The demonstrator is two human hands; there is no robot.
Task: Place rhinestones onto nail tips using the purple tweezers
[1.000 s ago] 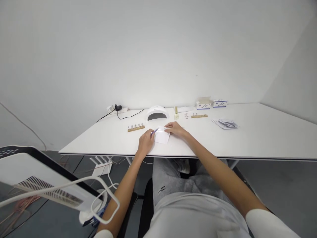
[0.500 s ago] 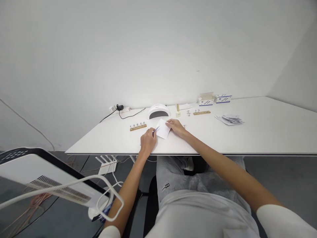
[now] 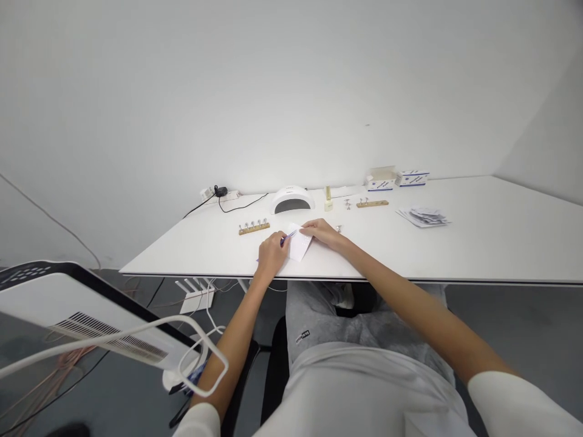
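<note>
My left hand (image 3: 272, 255) is closed around a thin purple tool (image 3: 288, 237), whose tip rests on a small white card (image 3: 299, 245) lying on the white table (image 3: 478, 243). My right hand (image 3: 321, 232) pinches the far edge of that card and holds it down. A white dome-shaped lamp (image 3: 291, 200) sits just behind the card. A wooden strip with several small metal stands (image 3: 254, 227) lies to the left of my hands.
A second wooden strip (image 3: 372, 203) and a small bottle (image 3: 327, 197) stand further back. Two boxes (image 3: 396, 179) sit by the wall, a pile of packets (image 3: 424, 216) at right. A power strip with cable (image 3: 221, 195) lies at back left. A white appliance (image 3: 82, 315) is at lower left.
The view shifted slightly; both hands stay on the card, which has turned a little, with the tool tip still working on it.
</note>
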